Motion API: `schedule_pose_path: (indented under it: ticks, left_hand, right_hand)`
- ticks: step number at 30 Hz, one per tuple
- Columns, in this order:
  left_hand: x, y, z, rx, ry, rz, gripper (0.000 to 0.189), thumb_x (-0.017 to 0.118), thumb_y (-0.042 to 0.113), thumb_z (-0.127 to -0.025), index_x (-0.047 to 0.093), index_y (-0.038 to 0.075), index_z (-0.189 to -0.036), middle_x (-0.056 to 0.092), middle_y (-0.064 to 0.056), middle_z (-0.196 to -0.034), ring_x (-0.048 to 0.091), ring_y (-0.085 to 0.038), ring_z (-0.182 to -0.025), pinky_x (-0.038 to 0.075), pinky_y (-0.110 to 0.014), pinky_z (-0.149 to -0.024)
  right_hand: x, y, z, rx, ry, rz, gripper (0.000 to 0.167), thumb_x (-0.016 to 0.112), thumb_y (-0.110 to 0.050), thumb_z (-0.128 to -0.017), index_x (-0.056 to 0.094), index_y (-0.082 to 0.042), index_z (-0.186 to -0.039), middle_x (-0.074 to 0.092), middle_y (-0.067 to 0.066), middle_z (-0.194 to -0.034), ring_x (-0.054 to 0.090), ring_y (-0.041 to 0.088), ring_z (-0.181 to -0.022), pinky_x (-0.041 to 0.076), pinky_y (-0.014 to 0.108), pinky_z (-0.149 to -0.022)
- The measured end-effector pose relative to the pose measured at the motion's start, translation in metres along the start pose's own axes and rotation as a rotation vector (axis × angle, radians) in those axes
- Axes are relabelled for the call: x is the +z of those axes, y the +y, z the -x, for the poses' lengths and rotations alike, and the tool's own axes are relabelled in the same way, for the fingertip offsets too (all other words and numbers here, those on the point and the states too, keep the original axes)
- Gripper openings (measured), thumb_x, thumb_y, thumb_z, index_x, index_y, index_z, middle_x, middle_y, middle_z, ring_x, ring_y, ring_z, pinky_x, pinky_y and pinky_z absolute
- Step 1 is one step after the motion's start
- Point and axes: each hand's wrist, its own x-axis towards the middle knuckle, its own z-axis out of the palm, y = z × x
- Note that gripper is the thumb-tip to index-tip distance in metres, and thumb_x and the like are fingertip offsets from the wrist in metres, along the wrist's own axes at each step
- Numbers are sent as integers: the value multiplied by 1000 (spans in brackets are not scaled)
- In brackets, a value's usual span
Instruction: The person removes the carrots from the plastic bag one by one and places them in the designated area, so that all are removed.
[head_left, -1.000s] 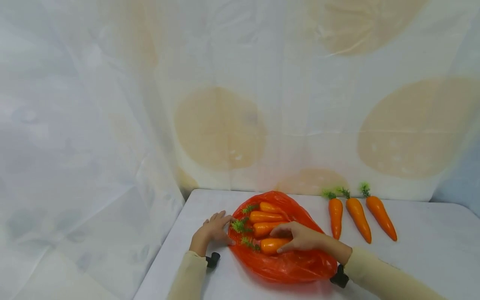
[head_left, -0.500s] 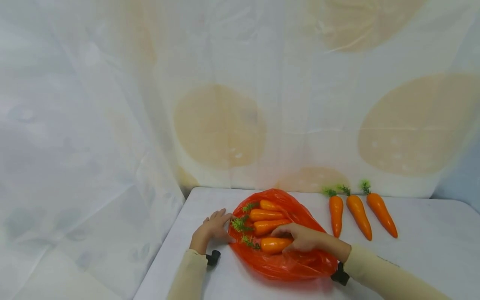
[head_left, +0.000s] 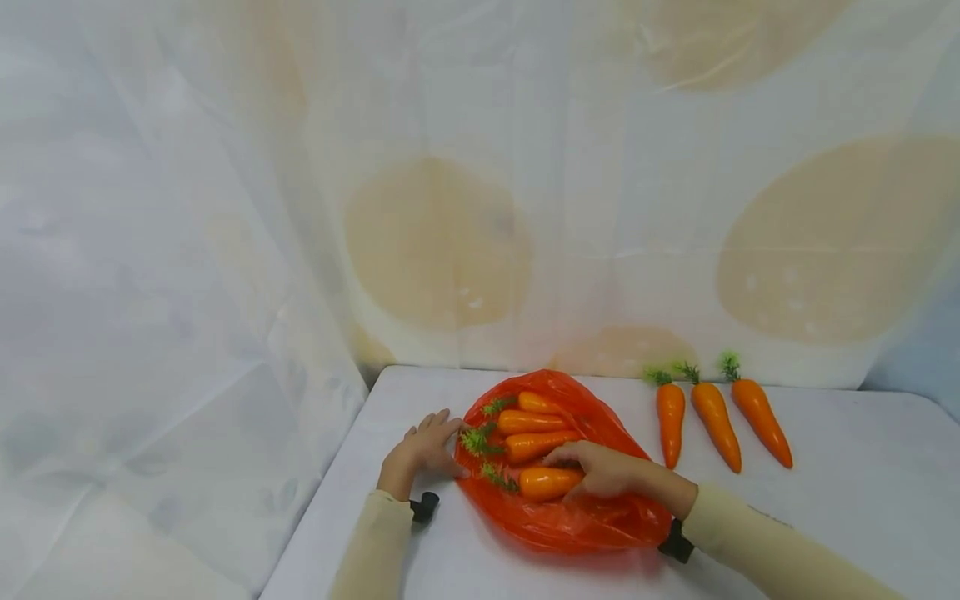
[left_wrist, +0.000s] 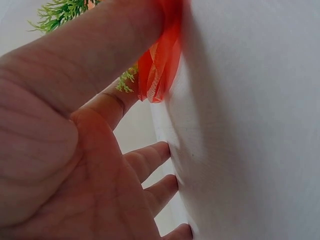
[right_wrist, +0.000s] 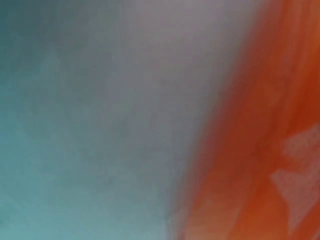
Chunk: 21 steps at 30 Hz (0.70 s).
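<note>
The desk shows its left edge, its far edge and both far corners; its near edge is out of view. Pale cloth hangs just behind the far edge and rises beside the left one. The bag lies in the left half, its far side at the far edge and its mouth facing the left edge, with a strip of desktop between. In the mouth, four carrots lie one behind another, greens toward the left edge. To the right of the bag, near it, three carrots lie side by side, greens at the far edge and tips toward the near side. A wide stretch of desk runs from them to the far right corner.

The left hand is spread wide between the left edge and the bag. Its thumb and forefinger touch the rim of the mouth, well apart from each other, while the other fingertips rest on the desk. The right hand is in the bag, half open, fingers beyond the nearest carrot's right end and thumb on its near side. Whether it grips that carrot cannot be told; the right wrist view is blurred.
</note>
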Motion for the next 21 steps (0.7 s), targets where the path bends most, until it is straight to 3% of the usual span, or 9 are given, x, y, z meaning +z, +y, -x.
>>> schedule_pose_path:
  ticks: [4, 11, 14, 21]
  left_hand:
    - [0, -1, -1, 10, 3, 7, 70, 84, 41, -74, 54, 27, -135, 27, -16, -161, 20, -43, -148, 14, -70, -116]
    - [1, 1, 0, 12, -3, 5, 69, 84, 40, -74, 54, 27, -135, 28, -16, -161, 20, -43, -148, 14, -70, -116]
    - [1, 2, 1, 7, -8, 7, 70, 84, 40, -74, 54, 26, -136, 28, -16, -161, 20, -43, -148, 14, -69, -116]
    - [0, 2, 3, 8, -2, 4, 73, 84, 39, -75, 52, 23, -139, 27, -17, -161, 20, -44, -148, 14, -70, -116]
  right_hand:
    - [1, -1, -1, -7, 11, 29, 44, 77, -14, -84, 65, -23, -126, 62, -8, -126, 54, 16, -115, 46, 48, -107]
    - [2, -6, 3, -42, 22, 32, 41, 77, -15, -86, 66, -26, -124, 63, -15, -116, 54, 10, -106, 49, 30, -100]
    - [0, -13, 7, -56, 27, 16, 41, 76, -19, -87, 65, -28, -125, 63, -16, -118, 55, 10, -107, 50, 28, -100]
    - [-11, -31, 8, -95, 142, -17, 51, 74, -30, -89, 57, -24, -137, 63, -8, -124, 56, 14, -106, 53, 24, -91]
